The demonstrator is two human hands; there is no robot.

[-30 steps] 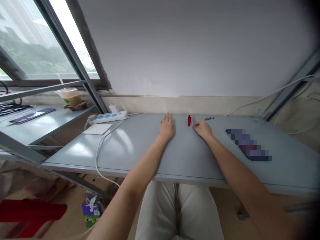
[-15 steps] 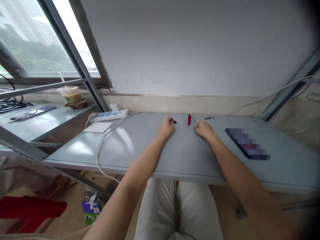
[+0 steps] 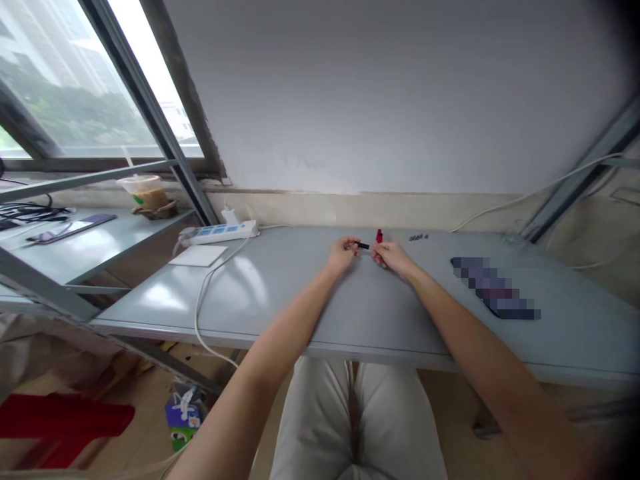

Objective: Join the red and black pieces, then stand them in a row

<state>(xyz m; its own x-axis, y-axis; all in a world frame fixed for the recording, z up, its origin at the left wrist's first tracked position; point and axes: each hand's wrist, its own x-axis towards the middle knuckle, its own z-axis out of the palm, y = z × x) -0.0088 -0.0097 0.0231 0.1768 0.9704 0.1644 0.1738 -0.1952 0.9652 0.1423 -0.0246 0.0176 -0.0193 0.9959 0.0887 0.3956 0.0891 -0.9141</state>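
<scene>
My left hand [image 3: 343, 252] is closed on a short black rod-like piece [image 3: 363, 246] that sticks out to the right from its fingertips. Close to the free end of that piece is my right hand [image 3: 390, 255], its fingers pinched together. Whatever the right fingers hold, if anything, is too small to make out. A small red piece with dark parts [image 3: 379, 235] lies on the desk just behind the right hand, which partly hides it. Farther right sit several tiny dark metallic bits [image 3: 418, 237] in a row.
On the grey desk [image 3: 280, 293], a phone with a blurred screen [image 3: 495, 290] lies at right. At left are a white power strip [image 3: 225, 231], a flat white square [image 3: 198, 256] and a white cable [image 3: 199, 300] running over the front edge. A drink cup [image 3: 150, 195] stands on the neighbouring desk.
Both hands have come closer together. The left moved right with the black piece, and the right moved left, now covering part of the red piece.
</scene>
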